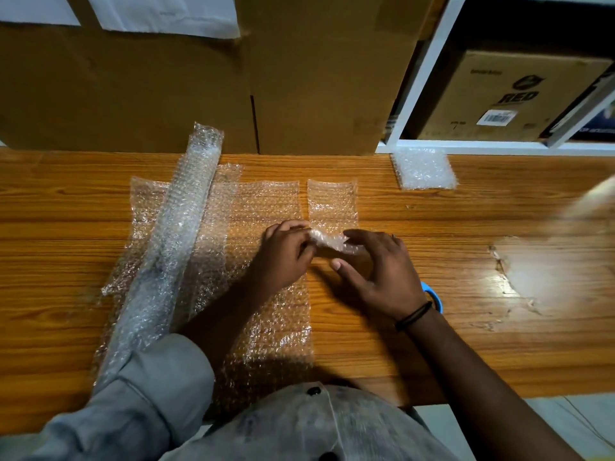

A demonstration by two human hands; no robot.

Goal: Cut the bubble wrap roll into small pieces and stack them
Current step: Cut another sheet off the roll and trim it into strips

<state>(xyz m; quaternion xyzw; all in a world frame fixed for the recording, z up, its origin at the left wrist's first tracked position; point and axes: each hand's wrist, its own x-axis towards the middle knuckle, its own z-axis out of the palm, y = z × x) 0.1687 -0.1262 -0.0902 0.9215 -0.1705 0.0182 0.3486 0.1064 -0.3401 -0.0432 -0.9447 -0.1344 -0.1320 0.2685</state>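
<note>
Bubble wrap strip [332,201], end pinched by left hand [286,251]; right hand [379,274] touching it

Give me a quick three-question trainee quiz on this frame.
1. True or false: the bubble wrap roll lies to the left of the left hand.
2. Where does the stack of cut pieces sit? A) against the roll B) at the far right of the table, near the white shelf C) in the person's lap
3. Fill in: the left hand pinches a small crumpled ____ piece.
Key: 1 true; 2 B; 3 bubble wrap.
</note>
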